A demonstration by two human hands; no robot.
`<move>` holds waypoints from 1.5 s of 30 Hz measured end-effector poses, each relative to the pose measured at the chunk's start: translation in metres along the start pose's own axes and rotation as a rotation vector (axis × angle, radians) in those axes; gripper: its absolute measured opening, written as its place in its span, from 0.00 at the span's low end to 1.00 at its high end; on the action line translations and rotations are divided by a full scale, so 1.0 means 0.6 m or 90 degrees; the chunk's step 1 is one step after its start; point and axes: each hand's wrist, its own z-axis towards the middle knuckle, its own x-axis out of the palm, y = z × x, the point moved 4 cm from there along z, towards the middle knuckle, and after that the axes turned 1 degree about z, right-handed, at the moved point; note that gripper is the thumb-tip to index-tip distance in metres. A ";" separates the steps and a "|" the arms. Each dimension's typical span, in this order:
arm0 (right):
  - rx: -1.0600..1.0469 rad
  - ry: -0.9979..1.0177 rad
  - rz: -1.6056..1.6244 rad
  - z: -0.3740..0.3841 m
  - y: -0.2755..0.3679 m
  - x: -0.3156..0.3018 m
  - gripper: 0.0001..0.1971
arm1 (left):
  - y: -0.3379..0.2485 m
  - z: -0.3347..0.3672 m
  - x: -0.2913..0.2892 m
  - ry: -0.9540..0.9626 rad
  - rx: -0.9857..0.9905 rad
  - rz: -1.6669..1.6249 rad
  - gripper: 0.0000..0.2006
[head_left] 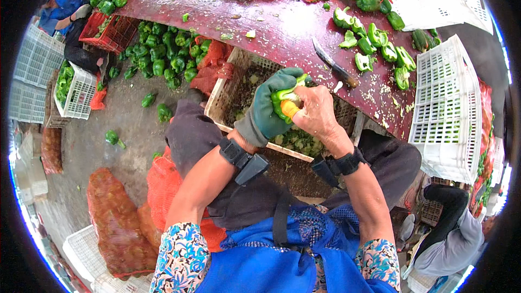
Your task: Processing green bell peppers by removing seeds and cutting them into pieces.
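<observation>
My left hand (pixel 268 107), in a dark green glove with a grey cuff, is closed around a cut green bell pepper (pixel 279 97) with its pale inside showing. Against the pepper's opened side presses my right hand (pixel 318 112), bare but for an orange cover on one digit, its fingers bent in a pinch. Whatever lies between those fingertips is hidden. Beneath both hands stands a crate (pixel 219 93) holding green and pale pepper scraps. A knife (pixel 335 65) with a dark handle lies on the red table (pixel 266 19) just beyond my right hand. Several pepper halves (pixel 374 40) are spread beside it.
Whole green peppers (pixel 163 49) are heaped on the floor at far left, near a red crate (pixel 108 32). White crates (pixel 442 114) stand at right. Filled mesh sacks (pixel 116 222) lie at lower left. Other people (pixel 450 233) sit at the left and right edges.
</observation>
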 end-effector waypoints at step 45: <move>0.158 -0.224 0.552 0.012 -0.072 0.012 0.13 | -0.021 0.034 -0.010 -0.209 -0.271 -0.467 0.20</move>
